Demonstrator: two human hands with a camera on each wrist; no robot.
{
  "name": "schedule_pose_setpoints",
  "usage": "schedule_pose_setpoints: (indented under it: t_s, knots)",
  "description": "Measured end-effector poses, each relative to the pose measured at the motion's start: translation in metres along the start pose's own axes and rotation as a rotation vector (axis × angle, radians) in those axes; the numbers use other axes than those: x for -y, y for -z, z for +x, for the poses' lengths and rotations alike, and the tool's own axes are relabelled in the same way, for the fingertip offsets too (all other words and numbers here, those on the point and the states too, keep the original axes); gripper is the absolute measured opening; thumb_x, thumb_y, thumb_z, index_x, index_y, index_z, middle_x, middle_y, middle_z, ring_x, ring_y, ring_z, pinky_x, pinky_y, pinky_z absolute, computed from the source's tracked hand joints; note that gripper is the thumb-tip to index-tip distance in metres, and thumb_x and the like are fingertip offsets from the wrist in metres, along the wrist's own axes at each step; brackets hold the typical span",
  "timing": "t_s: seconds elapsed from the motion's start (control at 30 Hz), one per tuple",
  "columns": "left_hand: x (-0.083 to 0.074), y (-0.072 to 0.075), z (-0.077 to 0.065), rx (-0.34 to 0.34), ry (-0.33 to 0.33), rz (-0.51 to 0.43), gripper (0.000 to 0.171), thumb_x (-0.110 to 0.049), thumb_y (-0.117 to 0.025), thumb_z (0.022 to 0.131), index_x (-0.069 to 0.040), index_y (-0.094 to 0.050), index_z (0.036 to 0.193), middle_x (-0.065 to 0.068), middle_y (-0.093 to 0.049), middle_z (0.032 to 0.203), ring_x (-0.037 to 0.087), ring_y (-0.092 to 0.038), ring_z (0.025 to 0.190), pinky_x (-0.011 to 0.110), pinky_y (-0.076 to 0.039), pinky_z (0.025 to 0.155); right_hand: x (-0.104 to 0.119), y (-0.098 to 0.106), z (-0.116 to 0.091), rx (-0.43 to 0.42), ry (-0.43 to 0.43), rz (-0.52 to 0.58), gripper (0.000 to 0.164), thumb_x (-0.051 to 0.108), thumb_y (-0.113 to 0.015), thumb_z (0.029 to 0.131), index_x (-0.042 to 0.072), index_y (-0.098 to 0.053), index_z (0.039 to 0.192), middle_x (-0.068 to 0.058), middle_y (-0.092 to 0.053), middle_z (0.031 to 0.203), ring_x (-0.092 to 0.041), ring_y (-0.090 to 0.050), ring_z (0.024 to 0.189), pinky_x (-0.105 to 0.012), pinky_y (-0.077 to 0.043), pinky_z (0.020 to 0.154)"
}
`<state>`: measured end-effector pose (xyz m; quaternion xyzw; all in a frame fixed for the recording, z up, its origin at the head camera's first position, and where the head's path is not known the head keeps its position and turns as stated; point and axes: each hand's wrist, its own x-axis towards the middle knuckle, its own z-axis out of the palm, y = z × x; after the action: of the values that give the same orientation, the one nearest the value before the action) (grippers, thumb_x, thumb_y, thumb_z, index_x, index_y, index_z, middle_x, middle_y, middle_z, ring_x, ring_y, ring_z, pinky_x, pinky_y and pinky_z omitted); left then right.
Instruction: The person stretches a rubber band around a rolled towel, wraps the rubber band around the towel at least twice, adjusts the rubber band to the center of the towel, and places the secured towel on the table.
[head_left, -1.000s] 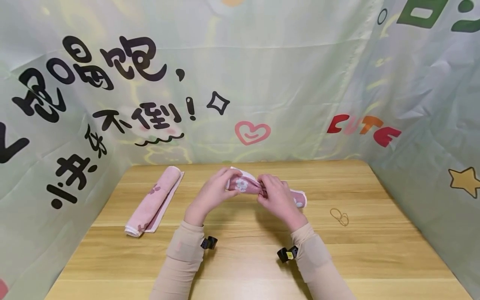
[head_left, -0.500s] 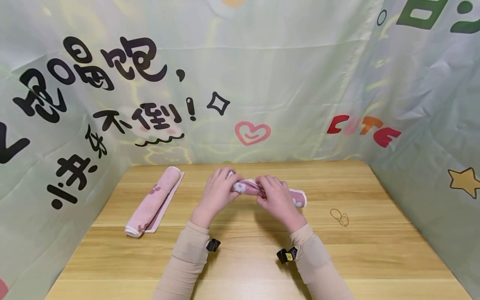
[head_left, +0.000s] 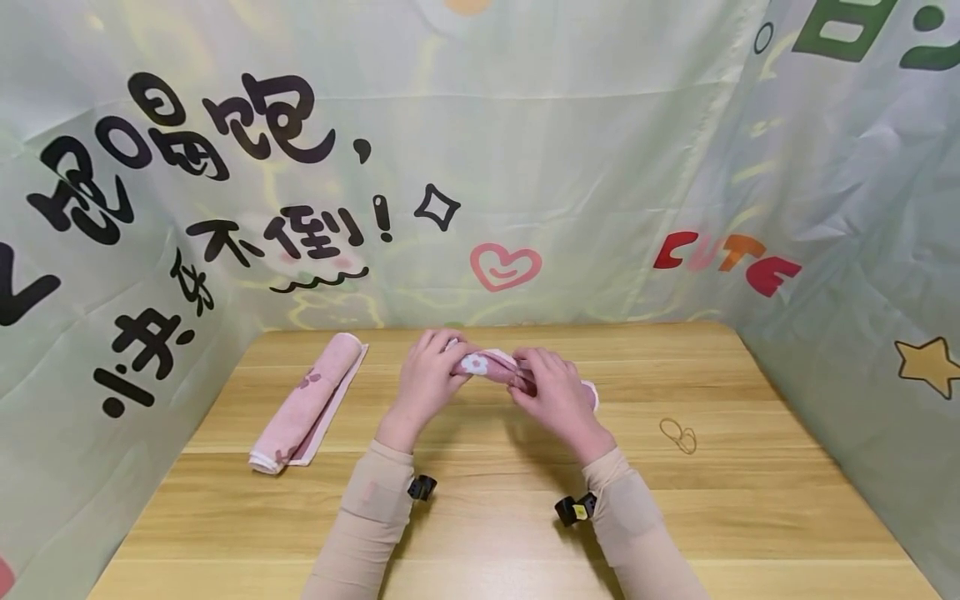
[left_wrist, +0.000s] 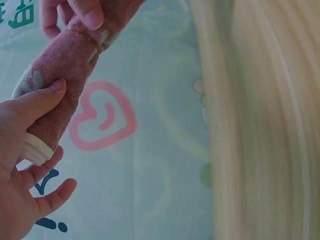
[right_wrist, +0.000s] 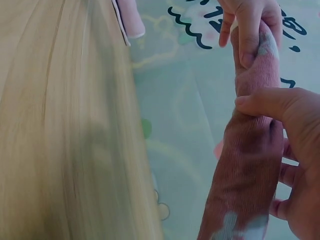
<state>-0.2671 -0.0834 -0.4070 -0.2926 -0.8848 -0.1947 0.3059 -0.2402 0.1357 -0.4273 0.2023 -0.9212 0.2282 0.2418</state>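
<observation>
A rolled pink towel (head_left: 491, 367) with pale flowers is held up over the table's far half, slightly bent. My left hand (head_left: 426, 377) grips its left end, the thumb (left_wrist: 42, 100) lying along the roll in the left wrist view. Around the towel's middle my right hand (head_left: 557, 396) is curled, its thumb (right_wrist: 260, 102) pressing on top in the right wrist view. A thin tan rubber band (left_wrist: 80, 30) circles the roll near the right fingers, where the towel narrows. Part of the towel is hidden behind both hands.
Another rolled pink towel (head_left: 307, 400), with a loose flap along its side, lies at the left of the wooden table (head_left: 480, 533). Thin tan rubber bands (head_left: 678, 436) lie to the right. Printed cloth (head_left: 585, 167) hangs behind and along both sides.
My left hand first slid inward along the towel, then shifted slightly back to the left. The towel's right end has moved left and shows less beyond my right hand, which stays nearly still.
</observation>
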Motion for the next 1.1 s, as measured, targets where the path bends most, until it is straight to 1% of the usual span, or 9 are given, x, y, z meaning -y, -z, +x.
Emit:
schedule_pose_setpoints:
  t_s: [0.17, 0.27, 0.43, 0.57, 0.67, 0.9, 1.1]
  knots:
    - [0.008, 0.004, -0.001, -0.053, 0.004, -0.02, 0.033, -0.016, -0.085, 0.072, -0.017, -0.073, 0.103, 0.005, -0.067, 0.107, 0.027, -0.058, 0.098, 0.042, -0.05, 0.084, -0.006, 0.002, 0.0, -0.005, -0.025, -0.002, 0.05, 0.024, -0.081, 0.077, 0.013, -0.058, 0.12, -0.008, -0.067, 0.114, -0.031, -0.062, 0.107, -0.052, -0.049, 0.086]
    - [0.014, 0.007, -0.001, -0.077, 0.011, -0.022, 0.033, -0.015, -0.085, 0.072, -0.017, -0.073, 0.103, 0.005, -0.066, 0.106, 0.027, -0.058, 0.097, 0.042, -0.05, 0.084, -0.009, 0.004, 0.0, -0.009, -0.043, 0.019, 0.051, 0.022, -0.082, 0.077, 0.012, -0.058, 0.12, -0.01, -0.066, 0.115, -0.032, -0.061, 0.109, -0.053, -0.047, 0.086]
    - [0.023, 0.012, -0.003, -0.098, 0.046, -0.043, 0.031, -0.012, -0.084, 0.073, -0.016, -0.073, 0.102, 0.005, -0.066, 0.107, 0.028, -0.057, 0.099, 0.043, -0.049, 0.087, -0.017, 0.007, -0.001, 0.011, -0.089, 0.029, 0.05, 0.019, -0.081, 0.077, 0.012, -0.058, 0.121, -0.01, -0.065, 0.119, -0.033, -0.058, 0.114, -0.054, -0.044, 0.09]
    - [0.029, 0.015, -0.004, -0.094, 0.084, -0.072, 0.03, -0.012, -0.083, 0.075, -0.015, -0.074, 0.103, 0.005, -0.066, 0.107, 0.028, -0.057, 0.101, 0.043, -0.049, 0.087, -0.022, 0.008, -0.002, -0.002, -0.102, 0.014, 0.048, 0.017, -0.082, 0.076, 0.011, -0.06, 0.118, -0.01, -0.065, 0.118, -0.033, -0.058, 0.113, -0.055, -0.043, 0.089]
    - [0.032, 0.016, -0.004, -0.084, 0.1, -0.083, 0.029, -0.013, -0.082, 0.076, -0.016, -0.074, 0.104, 0.005, -0.066, 0.107, 0.027, -0.056, 0.1, 0.042, -0.049, 0.087, -0.023, 0.008, -0.002, -0.021, -0.099, 0.007, 0.045, 0.017, -0.082, 0.075, 0.011, -0.062, 0.115, -0.01, -0.066, 0.116, -0.033, -0.06, 0.111, -0.055, -0.044, 0.088]
    - [0.038, 0.015, -0.007, -0.057, 0.114, -0.096, 0.032, -0.014, -0.083, 0.075, -0.016, -0.074, 0.106, 0.005, -0.066, 0.106, 0.027, -0.056, 0.101, 0.044, -0.049, 0.087, -0.022, 0.004, -0.003, -0.07, -0.094, -0.031, 0.038, 0.016, -0.081, 0.075, 0.012, -0.064, 0.109, -0.009, -0.068, 0.107, -0.033, -0.062, 0.103, -0.054, -0.045, 0.087]
    - [0.042, 0.012, -0.008, -0.045, 0.156, -0.117, 0.033, -0.013, -0.083, 0.075, -0.014, -0.072, 0.106, 0.007, -0.065, 0.11, 0.028, -0.056, 0.102, 0.044, -0.048, 0.088, -0.019, 0.0, -0.002, -0.106, -0.096, -0.06, 0.035, 0.014, -0.08, 0.074, 0.013, -0.065, 0.105, -0.008, -0.069, 0.105, -0.033, -0.062, 0.102, -0.054, -0.045, 0.086]
